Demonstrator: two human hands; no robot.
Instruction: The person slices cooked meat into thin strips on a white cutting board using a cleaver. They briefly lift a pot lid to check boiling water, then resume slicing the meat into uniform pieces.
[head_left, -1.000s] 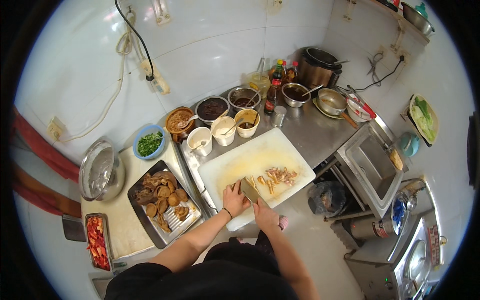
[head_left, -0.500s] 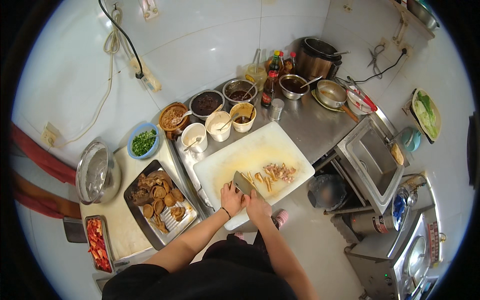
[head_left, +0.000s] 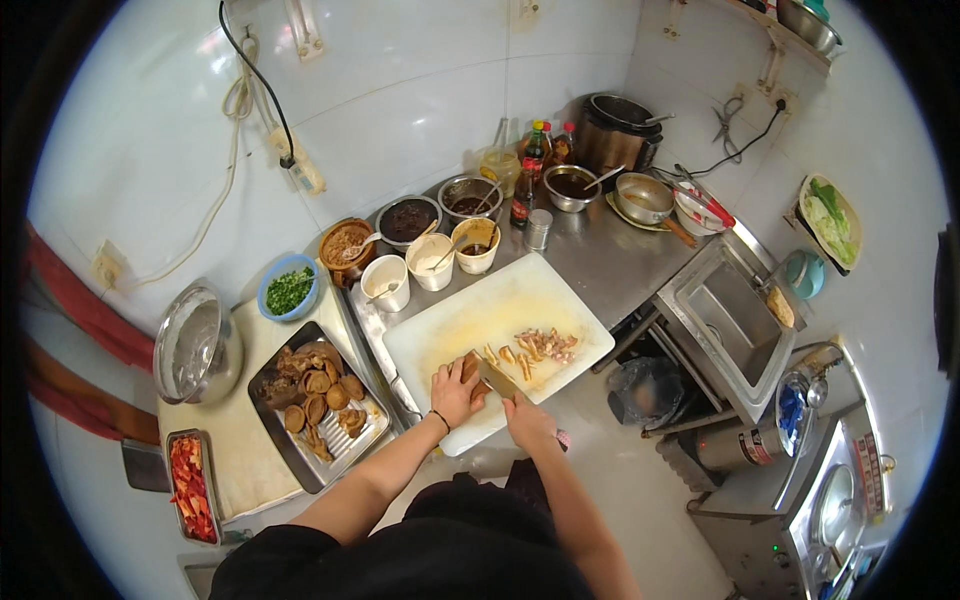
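My right hand grips the handle of a cleaver. The blade slants up and left, close beside my left hand. Curled fingers of that left hand hold down a brown piece of cooked food on the white cutting board; its exact kind is unclear, and the fingers partly cover it. Just beyond the blade lie brown cut strips, and a heap of small chopped pieces sits to their right on the board.
Left of the board is a metal tray of brown cooked pieces. Behind it stand a blue bowl of chopped greens and several sauce tubs. A red-filled tray is far left. A sink lies to the right.
My right hand has drawn right, away from my left hand, bringing the cleaver with it. The brown piece under my left fingers now shows. The whole view has shifted slightly.
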